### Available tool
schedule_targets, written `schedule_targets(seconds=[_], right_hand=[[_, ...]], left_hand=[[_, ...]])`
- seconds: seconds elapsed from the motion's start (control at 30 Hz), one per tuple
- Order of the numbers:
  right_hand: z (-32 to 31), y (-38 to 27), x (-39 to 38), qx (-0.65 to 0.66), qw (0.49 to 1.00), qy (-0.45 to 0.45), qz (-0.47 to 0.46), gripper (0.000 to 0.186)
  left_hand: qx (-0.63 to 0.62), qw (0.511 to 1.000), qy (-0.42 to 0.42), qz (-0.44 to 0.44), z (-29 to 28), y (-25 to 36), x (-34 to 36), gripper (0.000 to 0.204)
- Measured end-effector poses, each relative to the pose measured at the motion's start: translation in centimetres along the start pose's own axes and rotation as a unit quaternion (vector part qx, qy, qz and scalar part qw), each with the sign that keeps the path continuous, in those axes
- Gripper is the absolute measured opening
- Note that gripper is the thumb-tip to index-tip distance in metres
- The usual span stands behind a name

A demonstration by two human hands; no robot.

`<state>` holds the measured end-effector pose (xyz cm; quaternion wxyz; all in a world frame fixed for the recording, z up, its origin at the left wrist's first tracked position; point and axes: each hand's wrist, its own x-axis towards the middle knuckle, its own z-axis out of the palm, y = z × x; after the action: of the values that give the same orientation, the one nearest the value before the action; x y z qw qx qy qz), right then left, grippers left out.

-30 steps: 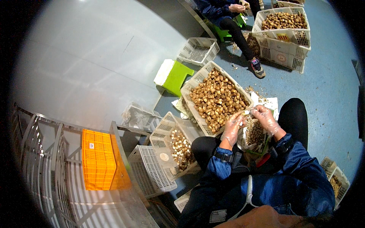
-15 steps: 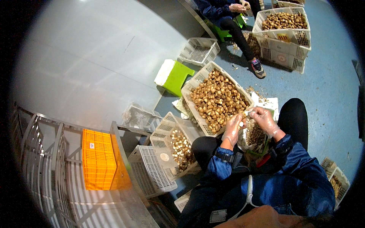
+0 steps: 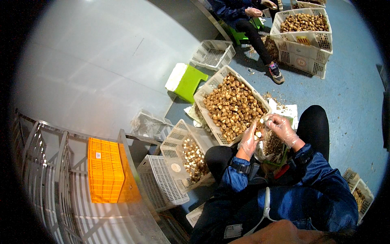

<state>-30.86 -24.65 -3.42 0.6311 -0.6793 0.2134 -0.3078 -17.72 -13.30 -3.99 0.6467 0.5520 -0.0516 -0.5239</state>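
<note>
The co-worker's two gloved hands (image 3: 254, 12), close together half a second earlier, had come apart, one lower and one raised above the knee. Nearer, the person's own hands had only shifted slightly: a second pale spot now showed at the left fingertips, above the white-ended piece seen there before. The crates had stayed where they were.

The left hand (image 3: 248, 140), in a clear thin plastic glove, was curled nearly closed around a small, rounded, white-and-brown piece (image 3: 258, 134), just beside the near right corner of a white plastic crate (image 3: 212, 84) heaped with small, round brown pieces (image 3: 233, 106). The right hand (image 3: 282, 128), gloved alike, had its thumb and fingers drawn narrowly together, their tips next to the left hand's; whether they gripped a tool or a piece could not be told.

Right of that heaped crate, below both hands, lay a pale plastic bag of brown scraps (image 3: 273, 145). To the heaped crate's near left stood a tilted white plastic crate (image 3: 172, 140) partly filled with white-and-brown cut pieces (image 3: 193, 156). A bright green plastic stool with a white top (image 3: 190, 83) stood at the heaped crate's far left.
</note>
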Motion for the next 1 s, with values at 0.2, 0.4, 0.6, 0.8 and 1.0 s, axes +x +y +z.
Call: schedule_targets(seconds=[0.2, 0.4, 0.6, 0.8, 1.0], right_hand=[[-0.2, -0.2, 0.1, 0.006, 0.998, 0.001, 0.066, 0.018], [-0.4, 1.2, 0.2, -0.053, 0.998, 0.016, 0.011, 0.016], [0.1, 0.7, 0.1, -0.081, 0.995, 0.023, -0.050, 0.018], [-0.8, 0.9, 0.3, 0.009, 0.997, 0.001, 0.079, 0.021], [-0.2, -0.7, 0.1, -0.056, 0.998, 0.006, 0.024, 0.017]], left_hand=[[0.064, 0.996, -0.018, 0.057, 1.4, 1.0, -1.6, 0.036], [0.101, 0.992, -0.028, 0.071, 1.1, 0.6, -1.0, 0.031], [0.065, 0.996, -0.029, 0.060, 0.2, 0.2, -0.6, 0.025], [0.049, 0.998, -0.018, 0.025, 0.4, 0.0, -0.4, 0.029], [0.064, 0.998, -0.012, 0.017, 0.2, -0.3, -0.3, 0.032]])
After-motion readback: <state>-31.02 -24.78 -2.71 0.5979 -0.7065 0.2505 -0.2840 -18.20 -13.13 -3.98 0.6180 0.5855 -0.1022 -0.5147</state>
